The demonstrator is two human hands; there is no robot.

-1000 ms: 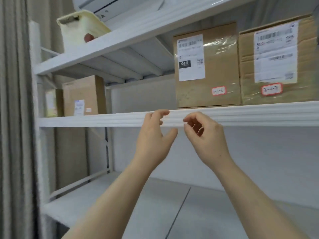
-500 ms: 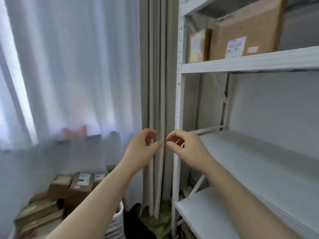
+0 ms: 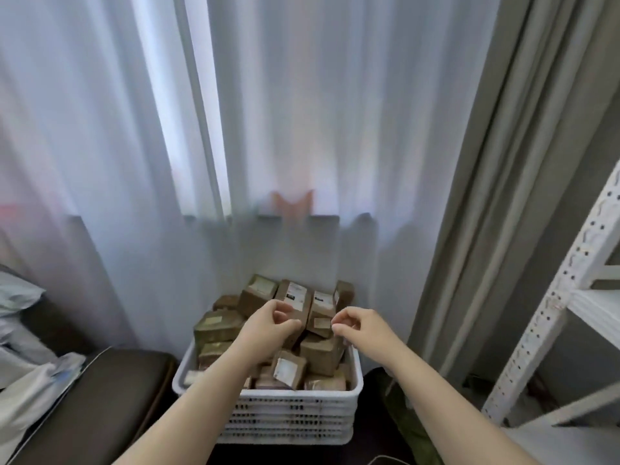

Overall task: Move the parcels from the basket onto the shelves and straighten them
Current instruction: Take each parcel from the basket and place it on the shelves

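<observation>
A white slotted basket point(image 3: 288, 416) stands on the floor in front of me, heaped with several brown cardboard parcels point(image 3: 318, 355) bearing white labels. Both my hands hover above the heap and hold nothing. My left hand point(image 3: 268, 328) has loosely curled fingers over a tall labelled parcel point(image 3: 295, 298). My right hand point(image 3: 362, 330) is a little to its right, fingers also loosely curled, just in front of another labelled parcel point(image 3: 321, 312). The white metal shelf unit point(image 3: 550, 333) shows only at the right edge.
Sheer white curtains point(image 3: 268, 129) hang behind the basket, and a grey drape point(image 3: 496, 162) falls between it and the shelf upright. A dark brown padded seat point(image 3: 100, 397) lies at the lower left, with pale plastic bags point(image 3: 23, 333) on it.
My view has swung left and down from the shelves to the basket. Both hands stayed empty and close together, and now hang over the parcels.
</observation>
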